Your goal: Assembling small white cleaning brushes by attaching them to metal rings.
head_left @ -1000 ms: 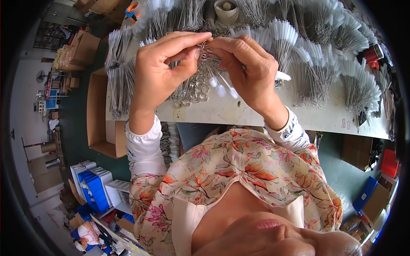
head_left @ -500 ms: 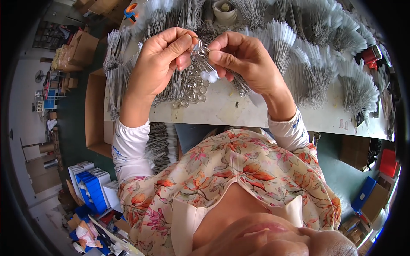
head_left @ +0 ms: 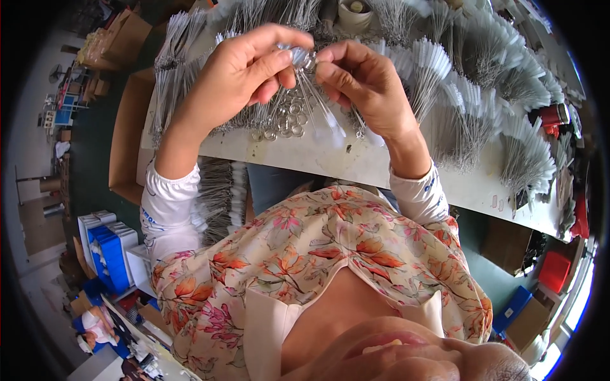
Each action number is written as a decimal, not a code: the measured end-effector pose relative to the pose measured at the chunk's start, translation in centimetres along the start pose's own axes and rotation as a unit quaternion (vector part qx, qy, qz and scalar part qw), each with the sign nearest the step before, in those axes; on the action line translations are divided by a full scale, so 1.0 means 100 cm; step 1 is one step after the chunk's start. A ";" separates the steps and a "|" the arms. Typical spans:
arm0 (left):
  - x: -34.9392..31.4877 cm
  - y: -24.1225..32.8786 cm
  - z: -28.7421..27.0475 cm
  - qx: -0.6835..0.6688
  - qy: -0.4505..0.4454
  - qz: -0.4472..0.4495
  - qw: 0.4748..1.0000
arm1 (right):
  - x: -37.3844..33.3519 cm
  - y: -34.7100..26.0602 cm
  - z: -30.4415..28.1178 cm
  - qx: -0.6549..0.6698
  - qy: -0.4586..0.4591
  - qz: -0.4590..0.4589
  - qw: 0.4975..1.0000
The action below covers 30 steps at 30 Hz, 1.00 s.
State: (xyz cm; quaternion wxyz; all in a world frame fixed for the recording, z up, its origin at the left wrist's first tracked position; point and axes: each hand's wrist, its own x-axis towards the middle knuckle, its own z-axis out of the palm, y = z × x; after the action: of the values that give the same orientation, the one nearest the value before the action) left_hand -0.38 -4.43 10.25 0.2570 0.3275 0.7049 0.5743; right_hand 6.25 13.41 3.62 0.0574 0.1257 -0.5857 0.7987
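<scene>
Up over the table, my left hand [head_left: 254,70] is closed with thumb and fingertips on a small cluster of metal rings [head_left: 306,60]. Several thin wire brushes [head_left: 312,95] hang down from this cluster, their white bristle ends pointing toward me. Beside it, my right hand [head_left: 365,79] pinches at the right side of the rings with thumb and forefinger. Exactly which ring or wire loop sits in that pinch is too small to make out. Below my hands, a pile of loose metal rings [head_left: 292,120] lies on the white table [head_left: 305,155].
Bundles of wire brushes [head_left: 429,73] crowd the table's back and right side. A pale cup-like roll [head_left: 354,16] stands at the back. Left of the table is an open cardboard box [head_left: 127,136]; more brushes [head_left: 216,197] sit below the front edge.
The view has turned slightly. My left fingers have shifted over the rings, and the brushes hang longer and more spread below. My right hand stays pinched close by.
</scene>
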 end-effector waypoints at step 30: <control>-0.253 -0.304 -0.035 0.471 0.034 -0.309 0.826 | -0.048 0.117 0.003 -0.102 0.027 0.156 0.982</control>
State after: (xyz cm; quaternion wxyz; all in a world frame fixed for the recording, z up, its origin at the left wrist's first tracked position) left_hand 8.44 -29.65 -19.13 0.2115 0.1545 0.9622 0.0743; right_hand 8.13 9.76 -8.37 -0.0396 0.0048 -0.6747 0.7370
